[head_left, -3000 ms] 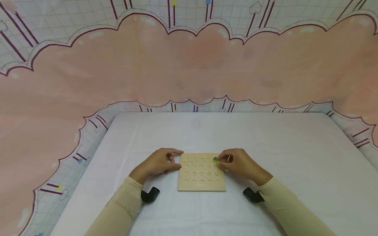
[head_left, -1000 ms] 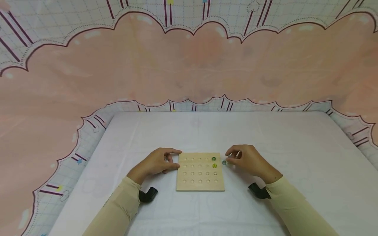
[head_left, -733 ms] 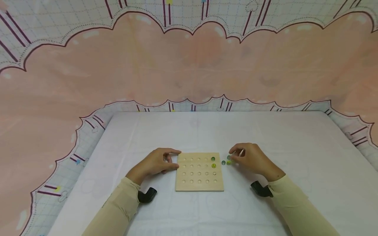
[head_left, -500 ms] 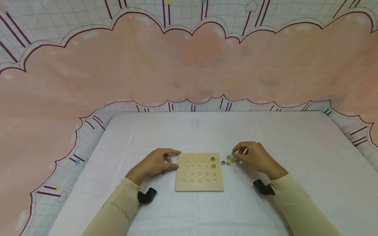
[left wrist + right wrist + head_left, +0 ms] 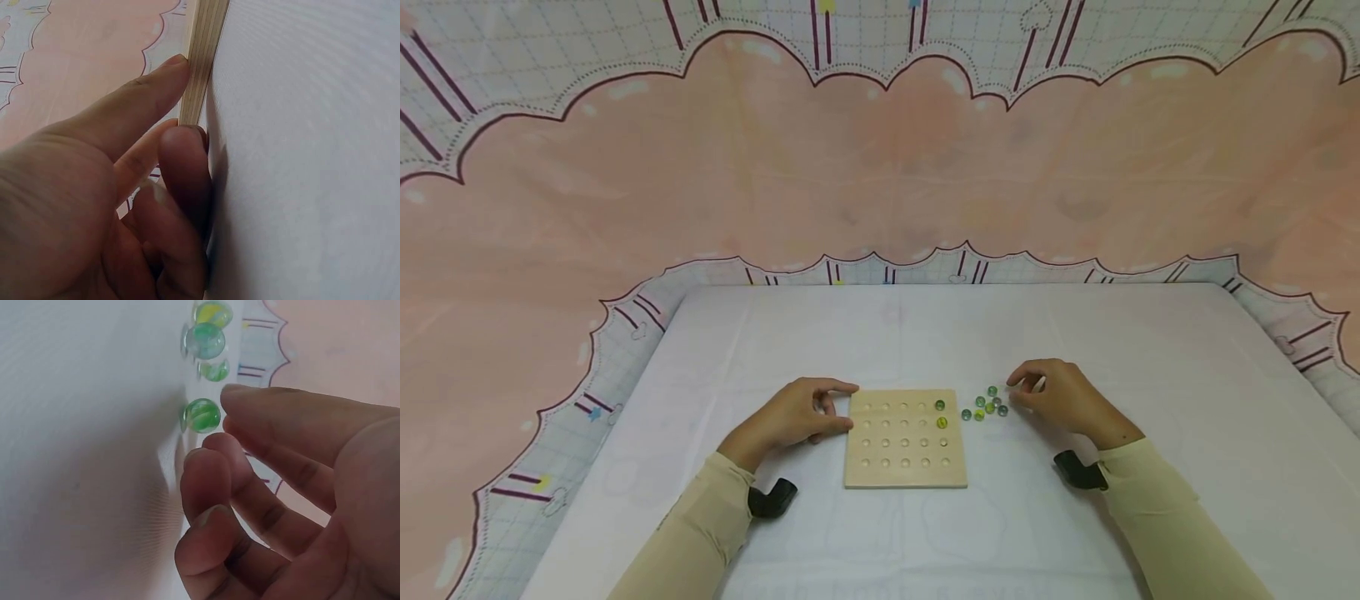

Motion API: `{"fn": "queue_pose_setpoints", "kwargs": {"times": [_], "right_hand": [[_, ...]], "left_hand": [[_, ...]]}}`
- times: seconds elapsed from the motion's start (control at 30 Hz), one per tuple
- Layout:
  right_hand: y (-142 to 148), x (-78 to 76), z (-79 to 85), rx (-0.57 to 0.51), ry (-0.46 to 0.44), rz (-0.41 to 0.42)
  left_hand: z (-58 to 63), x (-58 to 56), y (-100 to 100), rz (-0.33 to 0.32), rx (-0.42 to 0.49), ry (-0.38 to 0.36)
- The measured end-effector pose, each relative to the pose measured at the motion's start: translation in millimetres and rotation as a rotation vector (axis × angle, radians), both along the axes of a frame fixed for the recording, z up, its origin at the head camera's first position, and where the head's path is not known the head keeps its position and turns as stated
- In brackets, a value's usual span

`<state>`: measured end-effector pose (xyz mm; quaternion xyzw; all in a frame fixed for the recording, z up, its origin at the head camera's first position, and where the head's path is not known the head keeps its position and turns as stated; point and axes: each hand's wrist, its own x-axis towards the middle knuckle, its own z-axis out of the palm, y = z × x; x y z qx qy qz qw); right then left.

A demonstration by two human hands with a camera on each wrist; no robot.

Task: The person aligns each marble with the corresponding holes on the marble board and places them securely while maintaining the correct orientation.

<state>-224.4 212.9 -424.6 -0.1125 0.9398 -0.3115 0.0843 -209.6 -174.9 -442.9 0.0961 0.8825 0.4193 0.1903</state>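
A square wooden board (image 5: 904,480) with rows of round hollows lies flat on the white table. One green marble (image 5: 940,405) and one yellow marble (image 5: 942,422) sit in hollows of its rightmost column. My left hand (image 5: 793,417) touches the board's left side, its thumb on the edge and its index fingertip at the far left corner. Just right of the board several green and yellow marbles (image 5: 980,415) lie loose. My right hand (image 5: 1060,400) is beside them, with loosely bent fingers and nothing between fingertips. In the right wrist view, one green marble (image 5: 202,415) is close to these fingertips.
The white tabletop (image 5: 880,333) stretches around the board on all sides. Behind it hangs a patterned cloth backdrop (image 5: 880,167). Black wrist-worn devices show below each hand, the left device (image 5: 772,498) and the right device (image 5: 1081,471).
My right hand has left the yellow marble in the board and moved right, away from the board. Several loose marbles have come into view beside the board. My left hand stays at the board's edge.
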Motion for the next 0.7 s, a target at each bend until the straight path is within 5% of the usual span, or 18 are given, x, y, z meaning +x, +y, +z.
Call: {"fn": "queue_pose_setpoints", "kwargs": {"times": [0.7], "right_hand": [[5.8,-0.8,-6.6,-0.009,0.004,0.032]], "left_hand": [[-1.0,-0.6,-0.2,0.002,0.005,0.0]]}}
